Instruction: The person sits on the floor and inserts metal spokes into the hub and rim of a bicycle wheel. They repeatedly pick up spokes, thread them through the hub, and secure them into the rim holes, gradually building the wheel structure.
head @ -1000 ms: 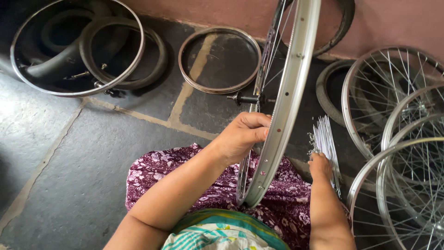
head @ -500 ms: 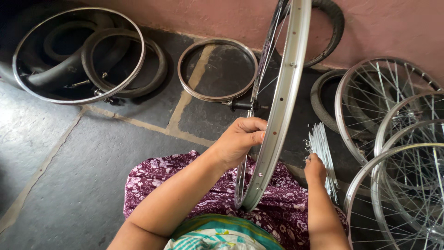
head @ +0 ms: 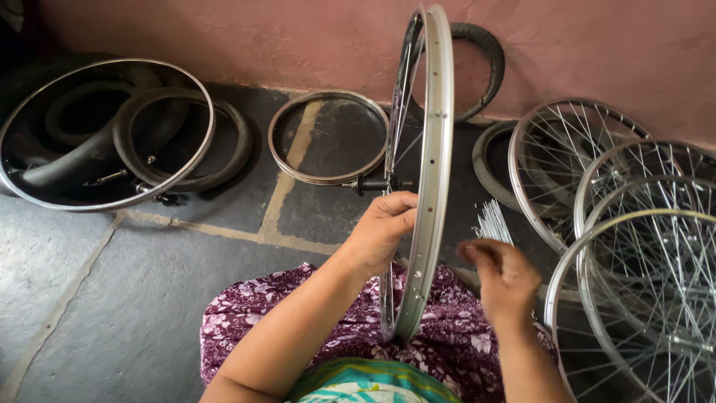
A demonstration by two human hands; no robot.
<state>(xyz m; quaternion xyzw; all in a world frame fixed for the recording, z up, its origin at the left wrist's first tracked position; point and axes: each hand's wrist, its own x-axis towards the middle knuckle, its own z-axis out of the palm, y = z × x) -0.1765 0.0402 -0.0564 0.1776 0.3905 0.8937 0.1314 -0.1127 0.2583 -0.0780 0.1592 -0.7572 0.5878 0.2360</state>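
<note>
Left hand (head: 382, 230) grips upright rim (head: 431, 186); right hand (head: 501, 275) pinches spokes (head: 494, 222).

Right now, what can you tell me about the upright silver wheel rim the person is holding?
The wheel rim is a shiny silver metal hoop with small spoke holes, standing upright, edge-on to the camera. A few thin spokes run to a dark hub on its left side. Its lower edge rests on the person's purple flowered lap cloth, its top reaches up before the pink wall. The left hand grips its side; the right hand is close beside it, not touching.
</note>
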